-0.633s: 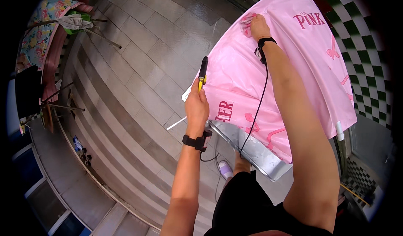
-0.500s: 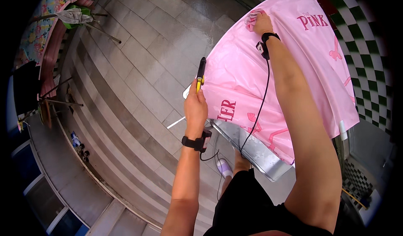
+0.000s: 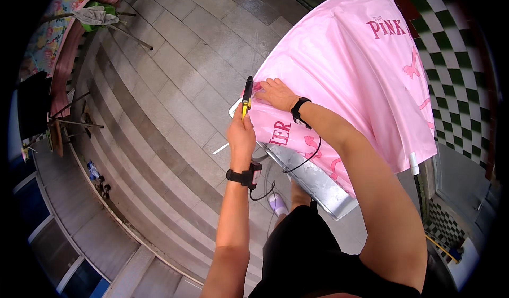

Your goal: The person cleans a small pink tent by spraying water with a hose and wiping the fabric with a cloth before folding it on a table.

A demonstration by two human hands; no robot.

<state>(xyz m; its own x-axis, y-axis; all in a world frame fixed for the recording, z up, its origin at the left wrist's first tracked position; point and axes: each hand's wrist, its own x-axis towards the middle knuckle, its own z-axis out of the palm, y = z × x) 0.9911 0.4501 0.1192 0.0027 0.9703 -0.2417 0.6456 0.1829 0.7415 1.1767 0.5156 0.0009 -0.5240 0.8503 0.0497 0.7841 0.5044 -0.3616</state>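
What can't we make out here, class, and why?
Head view:
Yellow-and-black tool: lower end hidden by the left hand.
Under the right hand: hidden by its palm.
Metal surface: mostly covered by the pink sheet.
Floral cloth: cut off by the picture's dark rim.
Blue-and-white item: too small to identify.

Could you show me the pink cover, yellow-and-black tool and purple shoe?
Pink cover [image 3: 344, 75], head view: near its middle.
Yellow-and-black tool [image 3: 247, 92], head view: its black section.
Purple shoe [image 3: 277, 203], head view: its upper.
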